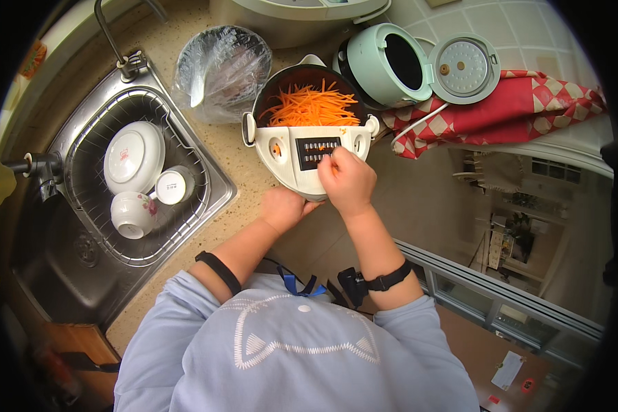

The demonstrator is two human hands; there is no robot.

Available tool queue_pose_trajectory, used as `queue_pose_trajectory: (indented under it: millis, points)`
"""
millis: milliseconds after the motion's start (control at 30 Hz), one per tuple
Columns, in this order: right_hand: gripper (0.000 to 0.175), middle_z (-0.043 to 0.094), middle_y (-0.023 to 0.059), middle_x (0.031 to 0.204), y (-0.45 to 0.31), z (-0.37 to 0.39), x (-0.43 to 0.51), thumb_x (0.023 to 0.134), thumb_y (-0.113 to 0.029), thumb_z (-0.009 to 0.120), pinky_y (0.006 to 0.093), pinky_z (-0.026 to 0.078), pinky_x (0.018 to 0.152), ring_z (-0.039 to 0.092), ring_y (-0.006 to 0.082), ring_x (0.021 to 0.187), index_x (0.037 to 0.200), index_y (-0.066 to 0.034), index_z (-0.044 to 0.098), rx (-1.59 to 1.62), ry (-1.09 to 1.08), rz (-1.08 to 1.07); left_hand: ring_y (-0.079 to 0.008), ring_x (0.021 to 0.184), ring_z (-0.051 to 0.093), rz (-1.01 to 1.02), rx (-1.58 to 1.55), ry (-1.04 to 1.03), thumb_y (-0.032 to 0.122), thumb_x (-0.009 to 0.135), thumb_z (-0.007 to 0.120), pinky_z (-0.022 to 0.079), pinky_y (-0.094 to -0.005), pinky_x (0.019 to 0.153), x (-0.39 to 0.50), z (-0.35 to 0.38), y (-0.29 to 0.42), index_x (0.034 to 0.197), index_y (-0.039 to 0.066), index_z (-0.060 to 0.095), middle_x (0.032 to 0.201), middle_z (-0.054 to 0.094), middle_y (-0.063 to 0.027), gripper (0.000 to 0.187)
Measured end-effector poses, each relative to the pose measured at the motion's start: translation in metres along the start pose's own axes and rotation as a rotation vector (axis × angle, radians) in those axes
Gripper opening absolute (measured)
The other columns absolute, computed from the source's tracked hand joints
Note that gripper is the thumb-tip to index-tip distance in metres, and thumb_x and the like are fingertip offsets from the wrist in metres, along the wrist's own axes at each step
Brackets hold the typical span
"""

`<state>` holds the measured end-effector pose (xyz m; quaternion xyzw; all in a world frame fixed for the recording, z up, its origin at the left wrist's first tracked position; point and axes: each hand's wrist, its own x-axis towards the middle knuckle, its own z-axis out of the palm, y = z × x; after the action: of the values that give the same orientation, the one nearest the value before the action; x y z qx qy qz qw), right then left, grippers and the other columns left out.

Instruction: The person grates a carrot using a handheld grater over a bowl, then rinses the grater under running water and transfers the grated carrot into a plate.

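Note:
A white grater lid (pixel 288 167) with a dark metal shredding plate (pixel 316 153) covers the near half of a round bowl (pixel 309 61). Shredded carrot (pixel 311 105) is heaped in the bowl's uncovered far half. My right hand (pixel 347 180) is curled over the plate's right side, and a bit of orange between its fingers looks like a carrot piece, mostly hidden. At the bowl's near edge, my left hand (pixel 284 208) grips from below, its fingers largely out of sight. Carrot scraps cling to the lid.
On the left, a sink (pixel 46 247) holds a wire basket (pixel 172 237) with a white bowl (pixel 134 157) and two cups. A plastic-covered bowl (pixel 224 67) stands behind on the counter (pixel 237 149). A mint rice cooker (pixel 386 72) with its lid raised adjoins a red cloth (pixel 494 116).

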<state>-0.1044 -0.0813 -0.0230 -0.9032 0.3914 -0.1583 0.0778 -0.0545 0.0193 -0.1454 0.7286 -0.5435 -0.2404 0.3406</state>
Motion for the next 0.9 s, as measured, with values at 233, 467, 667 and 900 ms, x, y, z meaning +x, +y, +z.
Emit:
queue_pose_trajectory:
  millis: [233, 467, 667, 900]
  points:
    - [0.02, 0.057, 0.011, 0.059, 0.013, 0.019, 0.014, 0.078, -0.018, 0.059, 0.0422, 0.042, 0.046, 0.056, 0.0316, 0.052, 0.062, -0.0079, 0.051, -0.061, 0.089, -0.09, -0.0296, 0.062, 0.065, 0.023, 0.013, 0.031, 0.059, 0.078, 0.058, 0.051, -0.0402, 0.053, -0.003, -0.006, 0.004, 0.086, 0.013, 0.07, 0.07, 0.066, -0.0111, 0.049]
    - [0.02, 0.058, 0.0111, 0.058, 0.012, 0.023, 0.025, 0.078, -0.017, 0.058, 0.0425, 0.042, 0.045, 0.057, 0.0315, 0.051, 0.062, -0.0082, 0.051, -0.083, 0.108, -0.125, -0.0294, 0.06, 0.064, -0.031, 0.049, -0.046, 0.059, 0.08, 0.057, 0.051, -0.04, 0.052, -0.001, -0.007, 0.006, 0.077, 0.009, 0.07, 0.063, 0.064, -0.0118, 0.051]
    - [0.019, 0.058, 0.0111, 0.057, 0.013, 0.027, 0.031, 0.077, -0.018, 0.057, 0.0442, 0.043, 0.045, 0.057, 0.0321, 0.05, 0.061, -0.009, 0.052, -0.13, 0.129, -0.116, -0.0293, 0.059, 0.064, -0.051, 0.095, -0.068, 0.059, 0.08, 0.056, 0.05, -0.0402, 0.051, 0.0, -0.008, 0.007, 0.074, 0.008, 0.069, 0.063, 0.064, -0.0122, 0.053]
    - [0.017, 0.059, 0.0112, 0.057, 0.013, 0.032, 0.042, 0.076, -0.021, 0.057, 0.0444, 0.044, 0.047, 0.057, 0.0327, 0.051, 0.062, -0.0102, 0.056, -0.146, 0.083, -0.059, -0.0291, 0.058, 0.064, -0.042, 0.114, -0.033, 0.059, 0.08, 0.056, 0.05, -0.0397, 0.051, -0.002, -0.003, 0.006, 0.07, 0.008, 0.069, 0.062, 0.064, -0.0122, 0.054]
